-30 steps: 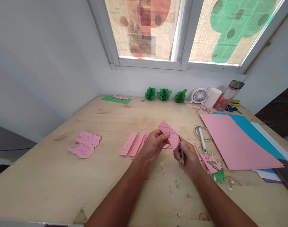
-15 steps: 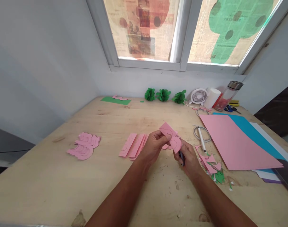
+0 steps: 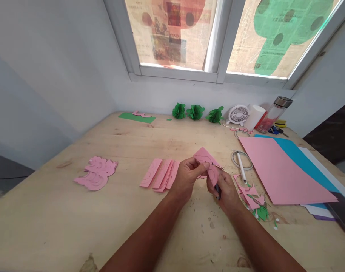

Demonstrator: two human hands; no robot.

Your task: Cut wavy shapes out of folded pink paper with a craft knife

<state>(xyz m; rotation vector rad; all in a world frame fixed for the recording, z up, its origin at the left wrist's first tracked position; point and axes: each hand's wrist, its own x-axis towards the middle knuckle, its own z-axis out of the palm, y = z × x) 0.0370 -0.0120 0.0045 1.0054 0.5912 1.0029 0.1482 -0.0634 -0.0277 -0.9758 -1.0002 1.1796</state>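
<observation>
A pink paper piece [image 3: 203,153] with curved drawn lines is pinched between the thumb and fingers of my left hand [image 3: 187,177], above the middle of the table. My right hand [image 3: 224,188] is closed around dark-handled scissors [image 3: 217,191]; their blades are mostly hidden at the paper. Left of my hands lie several pink strips [image 3: 161,175] with drawn curves. Farther left sits a pile of cut, scalloped pink shapes [image 3: 96,173]. Pink and green scraps [image 3: 253,200] lie to the right of my right hand.
Large pink sheets [image 3: 282,170] lie over blue and white ones at right, beside a white pen [image 3: 241,168]. Along the wall stand green paper balls [image 3: 195,112], a small fan [image 3: 238,114] and a bottle [image 3: 276,115]. A green strip [image 3: 135,117] lies at back left.
The pink paper has turned and shifted slightly right in my left hand, and its rounded lower part shows narrower. The view has shifted a little.
</observation>
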